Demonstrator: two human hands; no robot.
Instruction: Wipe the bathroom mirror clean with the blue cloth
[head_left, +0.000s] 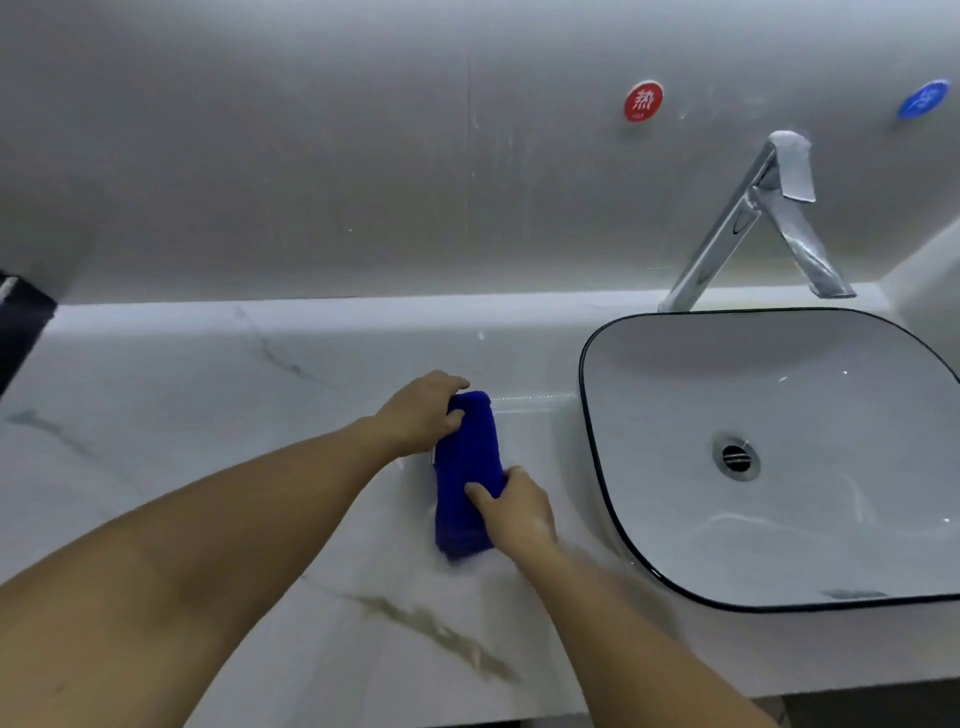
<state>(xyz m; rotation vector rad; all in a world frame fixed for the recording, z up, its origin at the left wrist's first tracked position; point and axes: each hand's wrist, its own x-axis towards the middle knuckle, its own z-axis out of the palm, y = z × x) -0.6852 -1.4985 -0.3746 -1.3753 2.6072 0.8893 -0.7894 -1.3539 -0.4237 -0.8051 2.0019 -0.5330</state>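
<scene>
A folded blue cloth (464, 467) lies lengthwise on the white marble counter (208, 441), just left of the basin. My left hand (421, 410) grips the cloth's far end, fingers curled over it. My right hand (514, 506) holds the cloth's right side near its middle, thumb lying across the blue fabric. Both forearms reach in from the bottom of the view. No mirror shows in this view; only a grey wall rises behind the counter.
A white basin with a thin black rim (587, 415) sits at the right, its drain (736, 458) in the middle. A chrome tap (748, 218) stands behind it. On the wall are a red round sticker (643, 100) and a blue one (924, 98). A dark object (21, 322) is at the left edge.
</scene>
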